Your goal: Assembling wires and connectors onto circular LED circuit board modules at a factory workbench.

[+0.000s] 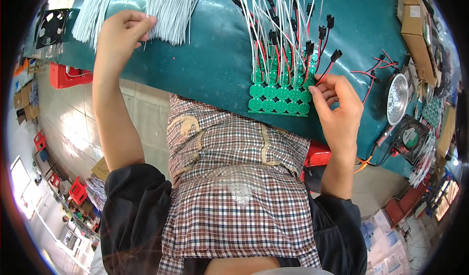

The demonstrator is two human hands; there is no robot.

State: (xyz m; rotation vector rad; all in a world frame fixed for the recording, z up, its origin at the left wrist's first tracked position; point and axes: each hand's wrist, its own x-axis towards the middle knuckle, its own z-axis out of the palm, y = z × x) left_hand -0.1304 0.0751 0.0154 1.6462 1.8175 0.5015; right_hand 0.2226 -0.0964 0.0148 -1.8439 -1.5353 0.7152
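The left hand (131, 29) has its thumb and forefinger drawn together at the left edge of a fanned bundle of thin white wires (176, 11) (whether a strand is pinched there, I cannot tell). The right hand (340, 99) is at the right edge of a panel of round green circuit boards (277, 106), its thumb and forefinger set narrowly apart beside a red-and-black lead (326, 71) with a black connector (336, 55); its exact grip is unclear. The panel lies near the front edge of the teal table (215, 60), white wires and more leads standing up from it. A smaller white-wire bundle (93, 12) lies farther left, near a black fan (52, 28). Right of the right hand is a round metal dish (397, 99).
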